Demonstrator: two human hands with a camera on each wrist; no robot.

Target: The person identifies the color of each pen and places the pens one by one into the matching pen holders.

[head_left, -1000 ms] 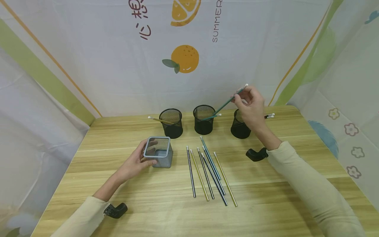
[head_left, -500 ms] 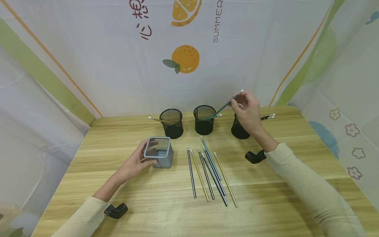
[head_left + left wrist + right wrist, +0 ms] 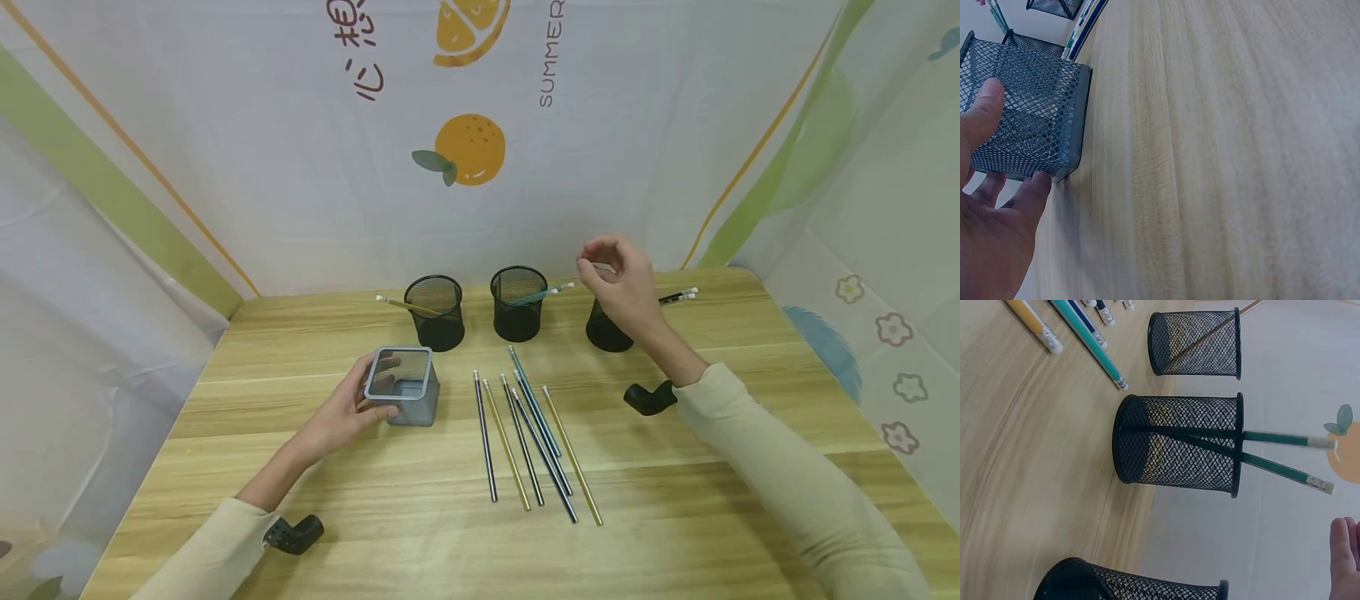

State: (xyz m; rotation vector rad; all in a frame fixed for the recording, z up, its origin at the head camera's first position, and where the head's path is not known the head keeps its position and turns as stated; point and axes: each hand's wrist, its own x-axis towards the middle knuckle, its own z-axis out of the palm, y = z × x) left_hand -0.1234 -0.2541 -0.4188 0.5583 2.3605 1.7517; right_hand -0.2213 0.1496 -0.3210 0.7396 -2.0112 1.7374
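Note:
My left hand point(image 3: 348, 417) grips the grey square mesh holder point(image 3: 416, 408), fingers behind it and thumb on its near side; the left wrist view shows the thumb across the mesh point(image 3: 1029, 112). My right hand point(image 3: 626, 279) hovers above the right black round cup point(image 3: 609, 332), its fingers bent and holding nothing. Two green pencils point(image 3: 1279, 469) lean in the middle black cup point(image 3: 1179, 444). A yellow pencil point(image 3: 408, 306) leans in the left black cup point(image 3: 438, 329). Dark pencils point(image 3: 678, 296) stick out of the right cup, which my hand partly covers.
Several loose pencils, yellow point(image 3: 573, 458), dark point(image 3: 485, 442) and green point(image 3: 536, 404), lie on the wooden table point(image 3: 360, 517) in front of the cups. A printed white curtain point(image 3: 300, 183) hangs behind the table's back edge.
My right hand has let go of the green pencil, which dropped into the middle cup beside the other green one. My left hand and the grey holder have stayed put.

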